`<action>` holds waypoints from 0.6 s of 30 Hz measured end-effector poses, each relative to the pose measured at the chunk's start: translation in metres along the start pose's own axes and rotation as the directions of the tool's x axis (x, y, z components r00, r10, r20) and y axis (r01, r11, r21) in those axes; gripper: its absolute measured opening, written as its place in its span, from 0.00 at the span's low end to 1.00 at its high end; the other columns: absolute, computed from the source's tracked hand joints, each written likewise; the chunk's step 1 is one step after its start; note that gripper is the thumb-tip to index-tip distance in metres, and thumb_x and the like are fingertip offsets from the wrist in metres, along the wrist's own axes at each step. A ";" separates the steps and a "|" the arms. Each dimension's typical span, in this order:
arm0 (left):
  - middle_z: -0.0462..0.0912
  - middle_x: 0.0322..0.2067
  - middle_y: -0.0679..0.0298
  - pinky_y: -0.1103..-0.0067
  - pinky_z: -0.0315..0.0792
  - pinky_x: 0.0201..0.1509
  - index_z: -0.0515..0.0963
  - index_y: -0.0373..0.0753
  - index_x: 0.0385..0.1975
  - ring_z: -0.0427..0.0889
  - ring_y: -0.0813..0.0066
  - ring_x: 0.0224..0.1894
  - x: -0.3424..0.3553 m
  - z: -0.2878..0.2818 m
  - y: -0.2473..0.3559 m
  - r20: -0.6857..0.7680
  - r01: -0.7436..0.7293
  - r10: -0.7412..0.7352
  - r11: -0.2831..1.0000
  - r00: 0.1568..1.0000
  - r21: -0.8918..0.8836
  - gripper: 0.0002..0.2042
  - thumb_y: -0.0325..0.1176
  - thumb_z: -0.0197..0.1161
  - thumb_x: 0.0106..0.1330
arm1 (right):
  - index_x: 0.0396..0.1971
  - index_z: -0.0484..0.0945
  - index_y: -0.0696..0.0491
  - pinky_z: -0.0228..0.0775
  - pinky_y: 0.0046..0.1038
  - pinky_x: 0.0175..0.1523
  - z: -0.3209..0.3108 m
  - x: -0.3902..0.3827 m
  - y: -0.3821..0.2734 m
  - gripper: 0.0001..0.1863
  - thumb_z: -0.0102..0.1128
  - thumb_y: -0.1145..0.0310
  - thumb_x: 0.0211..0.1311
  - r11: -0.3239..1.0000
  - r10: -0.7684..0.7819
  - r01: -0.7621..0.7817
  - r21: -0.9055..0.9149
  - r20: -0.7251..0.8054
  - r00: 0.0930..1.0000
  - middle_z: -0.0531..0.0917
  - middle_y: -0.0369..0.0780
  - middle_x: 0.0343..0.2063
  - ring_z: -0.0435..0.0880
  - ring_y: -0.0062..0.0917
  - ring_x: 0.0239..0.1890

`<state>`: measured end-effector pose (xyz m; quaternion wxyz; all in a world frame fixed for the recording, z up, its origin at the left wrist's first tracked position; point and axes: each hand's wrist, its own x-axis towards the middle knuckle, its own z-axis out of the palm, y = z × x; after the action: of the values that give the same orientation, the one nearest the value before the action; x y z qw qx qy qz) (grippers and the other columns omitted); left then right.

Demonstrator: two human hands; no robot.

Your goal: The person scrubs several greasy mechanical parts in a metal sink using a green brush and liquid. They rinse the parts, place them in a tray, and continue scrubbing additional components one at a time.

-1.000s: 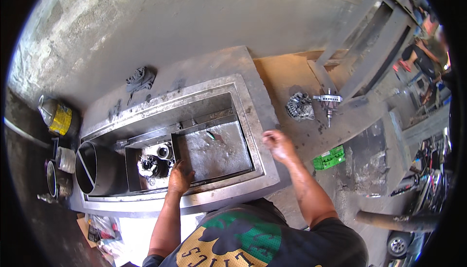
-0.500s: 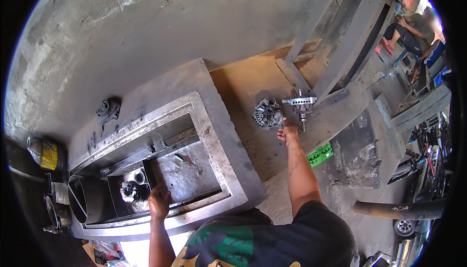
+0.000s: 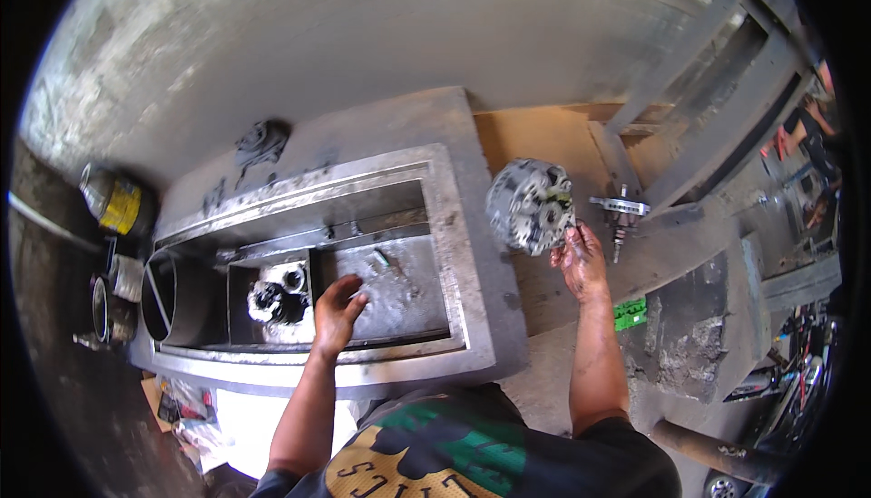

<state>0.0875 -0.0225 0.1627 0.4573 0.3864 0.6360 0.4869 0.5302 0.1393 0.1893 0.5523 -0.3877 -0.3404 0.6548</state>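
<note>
Head view: my right hand holds the metal housing, probably heavy, rigid, best rim-gripped; left hand empty, spread.

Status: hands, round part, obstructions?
Right hand gripping round part. Left hand open over basin, empty. Shafted part apart, to round part's right. Nothing visibly blocking.

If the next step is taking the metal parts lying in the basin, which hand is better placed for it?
Probably the left hand: it looks empty and is over the basin, near the metal parts. The right hand holds the round metal housing outside the basin.
</note>
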 end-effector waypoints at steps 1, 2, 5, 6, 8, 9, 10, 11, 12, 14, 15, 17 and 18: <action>0.81 0.61 0.51 0.67 0.71 0.69 0.72 0.31 0.66 0.79 0.59 0.64 0.003 0.006 0.016 0.045 -0.007 0.011 0.995 0.999 -0.100 0.27 0.34 0.71 0.71 | 0.49 0.76 0.56 0.76 0.28 0.33 0.024 -0.006 0.001 0.12 0.60 0.63 0.78 0.998 0.040 -0.037 -0.051 0.058 0.997 0.83 0.37 0.34 0.80 0.22 0.28; 0.81 0.61 0.52 0.68 0.71 0.68 0.71 0.32 0.67 0.79 0.61 0.64 0.004 0.009 0.031 0.073 -0.016 0.031 0.980 0.997 -0.198 0.28 0.35 0.72 0.71 | 0.49 0.76 0.56 0.76 0.28 0.34 0.046 -0.010 0.009 0.12 0.60 0.64 0.77 0.992 0.087 -0.074 -0.103 0.128 0.988 0.82 0.37 0.35 0.80 0.22 0.28; 0.81 0.61 0.55 0.69 0.69 0.68 0.67 0.35 0.71 0.78 0.66 0.64 0.010 0.017 0.051 0.300 0.156 0.055 0.759 0.952 -0.632 0.37 0.44 0.75 0.67 | 0.52 0.75 0.58 0.76 0.26 0.35 0.107 -0.021 0.054 0.13 0.61 0.66 0.77 0.950 0.235 -0.155 -0.270 0.297 0.926 0.81 0.36 0.37 0.80 0.19 0.29; 0.81 0.61 0.56 0.67 0.68 0.70 0.63 0.35 0.74 0.77 0.67 0.64 0.015 0.017 0.046 0.374 0.228 0.084 0.664 0.924 -0.712 0.43 0.50 0.76 0.64 | 0.52 0.75 0.58 0.76 0.25 0.35 0.129 -0.028 0.070 0.13 0.61 0.67 0.77 0.925 0.301 -0.199 -0.323 0.305 0.904 0.80 0.36 0.37 0.80 0.19 0.29; 0.82 0.59 0.58 0.71 0.68 0.69 0.64 0.31 0.72 0.78 0.71 0.61 0.023 0.008 0.037 0.193 0.151 -0.070 0.880 0.979 -0.449 0.45 0.48 0.79 0.61 | 0.56 0.74 0.60 0.78 0.25 0.35 0.142 -0.025 0.117 0.18 0.64 0.64 0.76 0.866 0.421 -0.276 -0.418 0.310 0.853 0.81 0.36 0.38 0.81 0.19 0.29; 0.84 0.55 0.60 0.74 0.68 0.68 0.67 0.27 0.68 0.80 0.72 0.57 0.019 -0.005 0.041 0.219 0.202 -0.114 0.875 0.969 -0.439 0.43 0.45 0.81 0.60 | 0.56 0.74 0.59 0.78 0.26 0.35 0.135 -0.020 0.144 0.19 0.64 0.63 0.76 0.829 0.505 -0.356 -0.432 0.304 0.808 0.81 0.36 0.38 0.82 0.20 0.30; 0.85 0.51 0.60 0.75 0.70 0.65 0.70 0.26 0.64 0.82 0.74 0.52 0.014 -0.020 0.026 0.237 0.244 -0.134 0.808 0.962 -0.536 0.40 0.44 0.82 0.59 | 0.57 0.74 0.59 0.79 0.26 0.35 0.138 -0.016 0.168 0.19 0.64 0.63 0.76 0.784 0.587 -0.431 -0.446 0.308 0.749 0.81 0.36 0.38 0.83 0.21 0.30; 0.86 0.50 0.60 0.76 0.72 0.64 0.71 0.25 0.63 0.83 0.75 0.51 0.009 -0.034 0.007 0.137 0.224 -0.179 0.840 0.974 -0.494 0.40 0.43 0.83 0.57 | 0.53 0.77 0.51 0.81 0.31 0.39 0.151 -0.016 0.182 0.13 0.63 0.62 0.76 0.713 0.671 -0.482 -0.510 0.296 0.680 0.83 0.35 0.38 0.85 0.25 0.32; 0.86 0.49 0.60 0.77 0.73 0.62 0.73 0.25 0.61 0.83 0.75 0.50 0.003 -0.044 -0.014 0.043 0.216 -0.221 0.868 0.974 -0.447 0.39 0.42 0.85 0.56 | 0.51 0.78 0.52 0.81 0.32 0.39 0.162 -0.012 0.197 0.16 0.63 0.56 0.76 0.655 0.698 -0.430 -0.621 0.280 0.659 0.83 0.35 0.36 0.85 0.24 0.33; 0.87 0.48 0.56 0.76 0.77 0.58 0.74 0.23 0.60 0.84 0.74 0.47 0.002 -0.059 -0.067 -0.160 0.168 -0.209 0.957 0.965 -0.237 0.41 0.43 0.87 0.52 | 0.55 0.78 0.56 0.82 0.36 0.47 0.177 0.011 0.240 0.26 0.63 0.48 0.74 0.526 0.702 -0.439 -0.728 0.080 0.708 0.86 0.41 0.43 0.88 0.33 0.41; 0.87 0.47 0.56 0.76 0.77 0.57 0.74 0.23 0.59 0.85 0.74 0.47 0.010 -0.050 -0.062 -0.152 0.160 -0.187 0.972 0.971 -0.174 0.41 0.44 0.87 0.51 | 0.58 0.77 0.58 0.80 0.40 0.53 0.147 0.041 0.283 0.30 0.62 0.46 0.74 0.406 0.437 -0.162 -0.900 0.035 0.899 0.86 0.46 0.48 0.87 0.39 0.48; 0.88 0.45 0.55 0.77 0.78 0.56 0.75 0.23 0.58 0.86 0.73 0.46 0.001 -0.068 -0.039 -0.214 0.197 -0.210 0.977 0.954 -0.077 0.43 0.46 0.88 0.50 | 0.67 0.72 0.61 0.73 0.37 0.68 0.184 0.041 0.310 0.39 0.65 0.43 0.70 -0.032 0.170 0.056 -0.998 0.050 0.984 0.79 0.54 0.63 0.81 0.51 0.62; 0.89 0.45 0.53 0.74 0.79 0.56 0.77 0.25 0.56 0.88 0.68 0.46 0.000 -0.076 -0.052 -0.271 0.195 -0.194 0.980 0.943 -0.022 0.42 0.49 0.88 0.47 | 0.65 0.73 0.60 0.75 0.41 0.67 0.222 0.034 0.310 0.38 0.65 0.44 0.70 -0.125 0.254 0.026 -0.992 -0.007 0.967 0.79 0.54 0.63 0.81 0.51 0.62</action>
<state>0.0119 -0.0548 0.1200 0.4105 0.2522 0.7290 0.4863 0.1891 0.1204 0.0178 -0.0163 -0.6335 -0.7286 0.2599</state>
